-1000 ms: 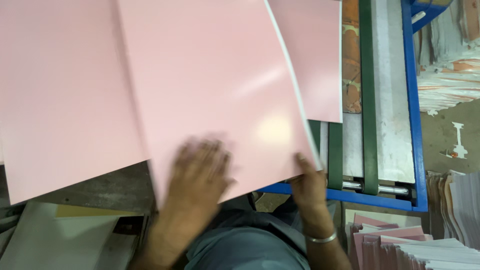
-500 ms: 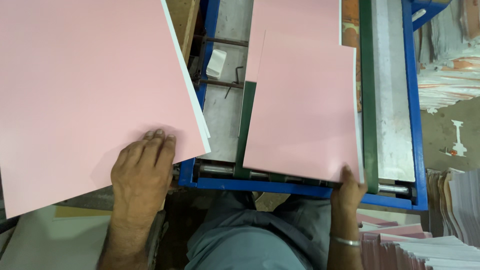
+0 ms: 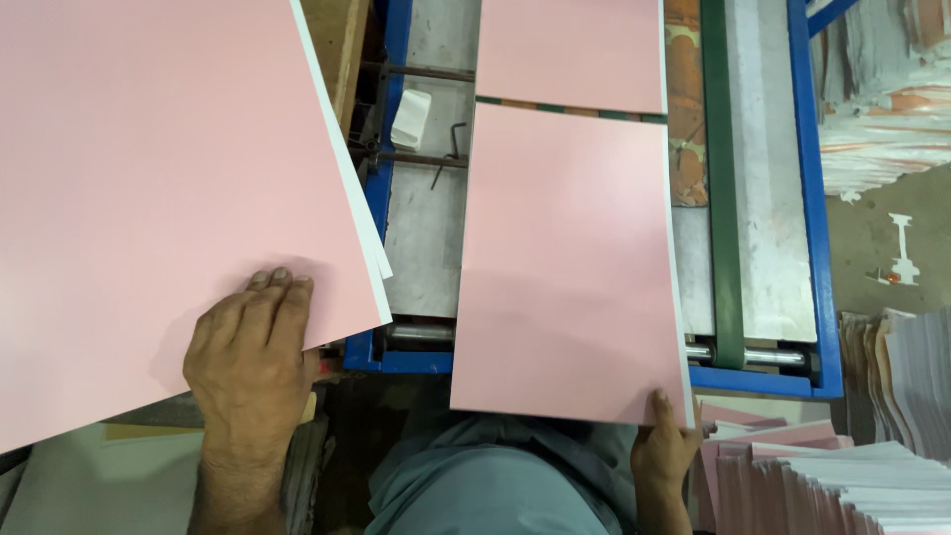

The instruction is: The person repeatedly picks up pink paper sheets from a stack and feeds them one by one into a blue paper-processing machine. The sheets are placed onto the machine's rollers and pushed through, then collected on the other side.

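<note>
My left hand [image 3: 250, 342] lies flat on the near edge of a big stack of pink sheets [image 3: 158, 188] at the left, fingers together. My right hand [image 3: 666, 446] grips the near right corner of a single pink sheet [image 3: 570, 267] that lies along the blue-framed machine bed [image 3: 812, 248]. Another pink sheet [image 3: 570, 50] lies farther along the bed, just beyond the first one, with a thin gap between them.
A green belt [image 3: 721, 178] runs along the bed at the right of the sheets. A metal roller [image 3: 421, 332] crosses the near end. Stacks of pink and white paper [image 3: 842, 466] stand at the lower right, more piles at the upper right [image 3: 882, 89].
The single pink sheet has been drawn off the stack and laid on the machine bed at the right. My left hand has moved left and now rests on the stack's edge.
</note>
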